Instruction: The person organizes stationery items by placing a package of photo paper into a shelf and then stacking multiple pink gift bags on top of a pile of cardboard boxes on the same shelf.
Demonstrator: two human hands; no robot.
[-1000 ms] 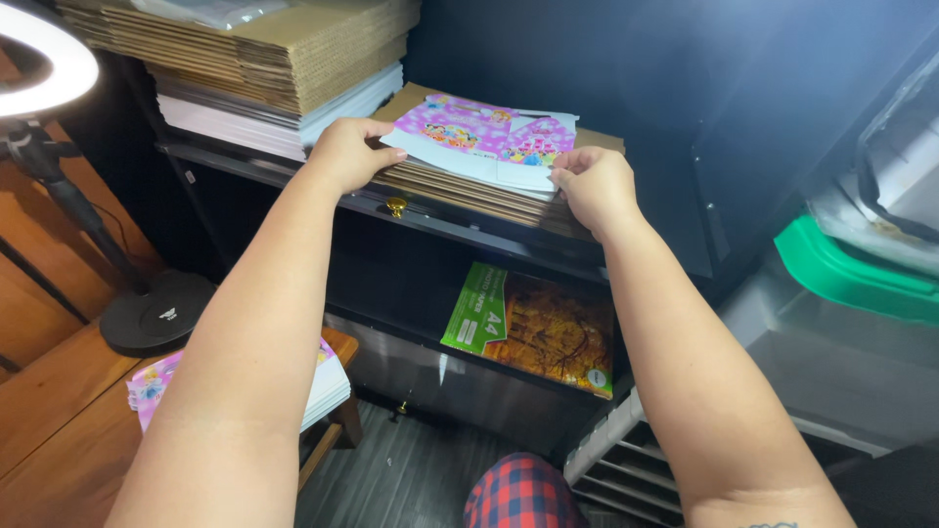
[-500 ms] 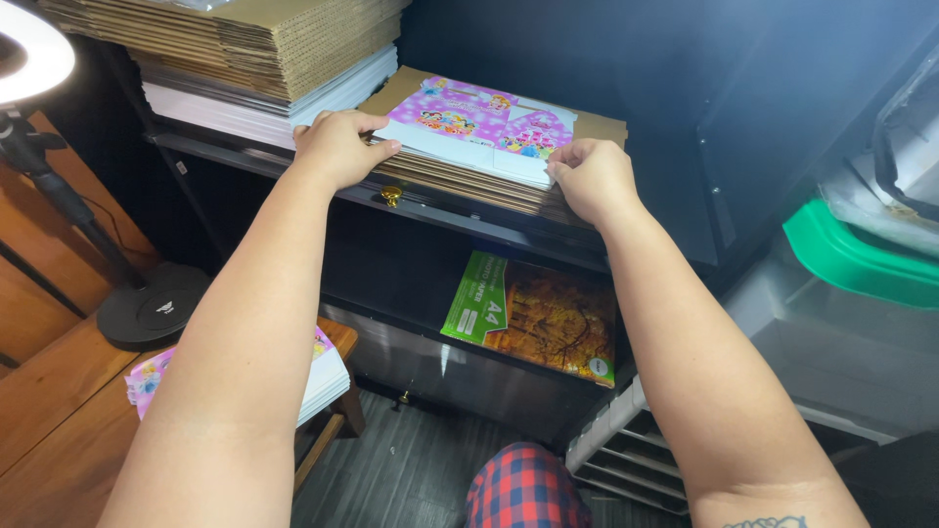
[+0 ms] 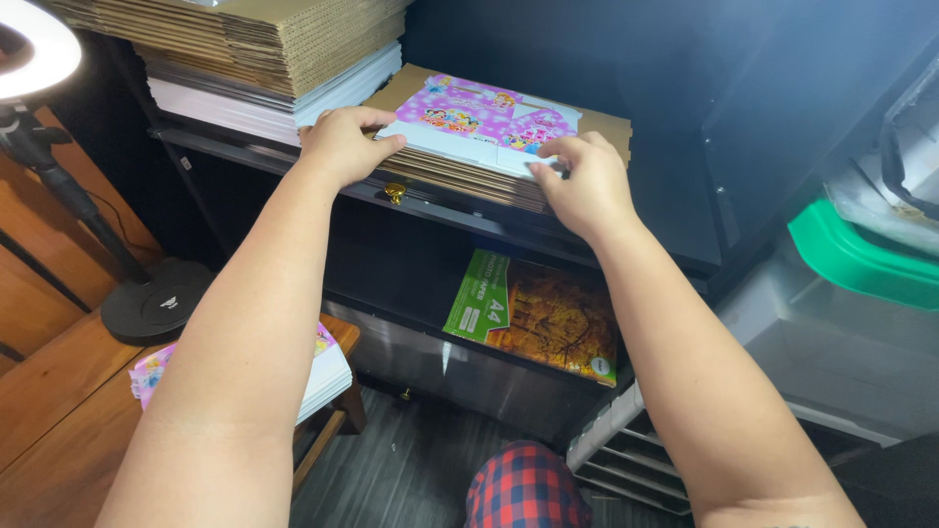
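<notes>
light: bright ring lamp (image 3: 34,49) top left | shelves: dim, shadowed | focus: sharp

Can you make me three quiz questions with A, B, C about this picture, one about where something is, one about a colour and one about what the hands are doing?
1. Where is the ream of paper with the green and orange wrapper?
A. On the shelf below the hands
B. On the floor
C. On top of the cardboard stack

2. What colour is the top of the flat printed boxes that the hands touch?
A. Mostly blue
B. Mostly pink and purple
C. Mostly black

3. What are the left hand and the right hand doing?
A. Hanging free
B. Both on the ring light
C. Each gripping one end of the flat printed boxes

Answers: 1 A, it stands on the lower shelf; 2 B, the printed top is pink and purple; 3 C, fingers curl over both ends.
</notes>
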